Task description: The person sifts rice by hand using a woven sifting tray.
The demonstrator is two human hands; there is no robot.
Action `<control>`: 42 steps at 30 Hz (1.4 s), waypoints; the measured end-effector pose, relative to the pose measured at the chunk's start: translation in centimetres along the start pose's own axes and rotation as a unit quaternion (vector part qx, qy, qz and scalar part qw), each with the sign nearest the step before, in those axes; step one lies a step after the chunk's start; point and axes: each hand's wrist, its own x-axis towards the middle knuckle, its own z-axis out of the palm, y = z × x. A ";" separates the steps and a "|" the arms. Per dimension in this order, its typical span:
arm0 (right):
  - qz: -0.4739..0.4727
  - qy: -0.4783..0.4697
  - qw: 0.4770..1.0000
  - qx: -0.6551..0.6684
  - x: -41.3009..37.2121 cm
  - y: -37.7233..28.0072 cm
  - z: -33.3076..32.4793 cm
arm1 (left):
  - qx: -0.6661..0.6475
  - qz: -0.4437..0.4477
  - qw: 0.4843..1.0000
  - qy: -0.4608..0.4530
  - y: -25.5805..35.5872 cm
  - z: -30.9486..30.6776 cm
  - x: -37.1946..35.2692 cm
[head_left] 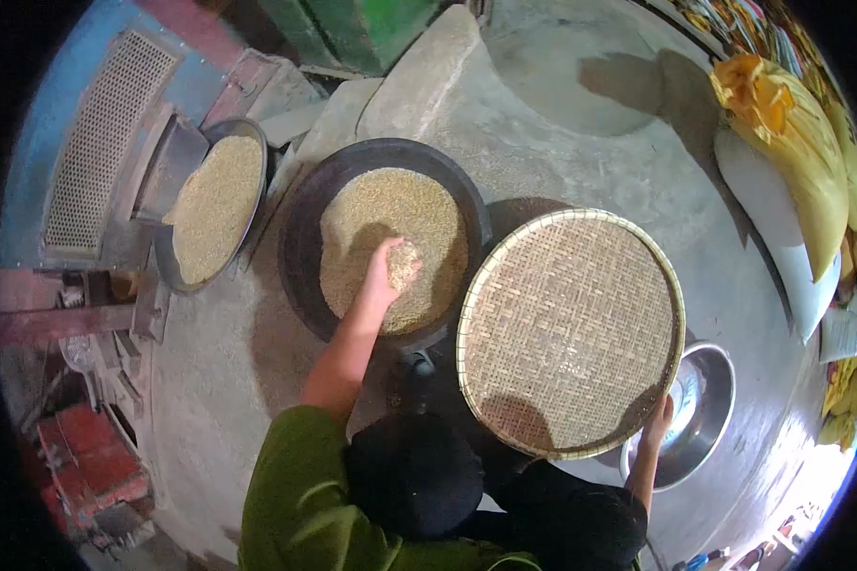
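My left hand [390,271] is closed around a handful of pale grain [405,265], palm turned up, above a wide black basin [300,285]. More of the same grain [357,214] lies in that basin. On the other side, my right hand [658,423] grips the lower right rim of a round woven winnowing tray [571,324]. The tray is tilted and overlaps the basin's right edge in view; a few light specks lie on its weave. Some of the right hand's fingers are hidden beneath the tray.
A second basin of grain [221,214] stands under the chute of a blue machine [58,114] at the left. A metal bowl [714,428] sits partly behind the tray. Filled sacks [799,162] line the right side. Red metal parts [91,457] lie lower left.
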 end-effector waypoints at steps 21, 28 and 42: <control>0.016 0.015 1.000 0.012 -2.0 -2.9 1.6 | 0.663 0.157 0.710 -0.177 -8.7 17.7 -5.0; 0.059 0.025 0.997 0.052 -2.5 -4.0 2.0 | 0.478 0.218 0.839 0.144 0.3 6.9 -2.3; -0.024 0.036 0.999 0.002 -1.0 -1.1 1.8 | 0.810 0.248 0.502 0.171 -8.9 -0.3 1.3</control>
